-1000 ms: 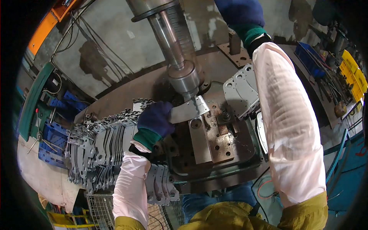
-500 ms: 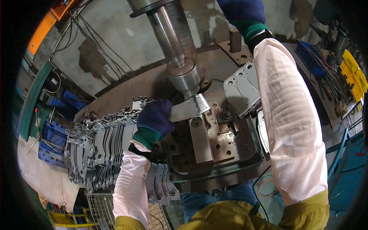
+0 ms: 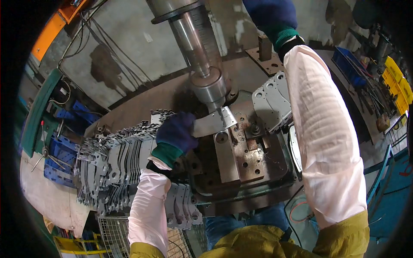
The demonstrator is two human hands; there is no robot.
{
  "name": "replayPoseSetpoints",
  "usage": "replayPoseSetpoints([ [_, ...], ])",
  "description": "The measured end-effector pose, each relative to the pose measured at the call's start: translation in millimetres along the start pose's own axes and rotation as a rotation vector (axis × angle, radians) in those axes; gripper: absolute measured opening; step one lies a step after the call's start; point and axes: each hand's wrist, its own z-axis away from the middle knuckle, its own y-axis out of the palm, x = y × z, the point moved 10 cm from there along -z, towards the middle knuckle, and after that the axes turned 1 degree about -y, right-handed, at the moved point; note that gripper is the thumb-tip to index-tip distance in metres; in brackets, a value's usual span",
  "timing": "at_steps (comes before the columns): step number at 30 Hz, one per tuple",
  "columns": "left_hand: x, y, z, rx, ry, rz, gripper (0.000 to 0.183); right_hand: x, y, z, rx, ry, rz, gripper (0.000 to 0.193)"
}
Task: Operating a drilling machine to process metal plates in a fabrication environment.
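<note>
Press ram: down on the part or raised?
Raised, it seems. The ram head sits above the flat metal plate that the left hand holds on the die block; whether they touch, cannot tell.

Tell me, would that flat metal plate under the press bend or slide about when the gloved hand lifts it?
Probably stiff: the plate juts out flat from the left hand without sagging. Its bare, shiny face looks fairly slippery. Being thin and flat, it should slide rather than roll, much like the stack of similar plates beside it.
</note>
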Motion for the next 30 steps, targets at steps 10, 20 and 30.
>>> replayPoseSetpoints([
  [10,-5,0,1,0.04,-0.003,0.003,0.045,0,-5,7,0.087,0.062,-0.099,0.047],
  [20,12,17,-22,0.041,0.189,-0.165,0.055,-10,-18,34,0.526,0.217,-0.248,0.062],
  [30,16,15,-20,-0.016,0.233,-0.041,0.056,-14,-17,33,0.474,0.259,-0.233,0.066],
])
